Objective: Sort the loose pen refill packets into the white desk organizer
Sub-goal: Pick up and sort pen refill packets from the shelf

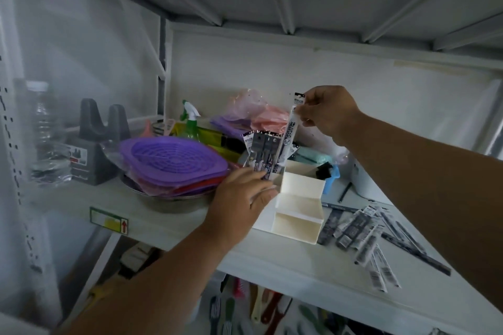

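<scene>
White desk organizer (298, 215) steadied by flat left hand (239, 198), right hand (326, 111) pinching refill packet (290, 130) upright

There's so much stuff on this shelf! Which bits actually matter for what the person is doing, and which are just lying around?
Part of the job: white desk organizer, held refill packet, packets already standing in it, loose packets.

Just lying about: purple strainers, metal bowl, spray bottle, water bottle.

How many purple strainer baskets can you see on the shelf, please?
1: the purple basket tops a stack of packaged baskets in a metal bowl, left of the white organizer. More may be hidden underneath.
</scene>
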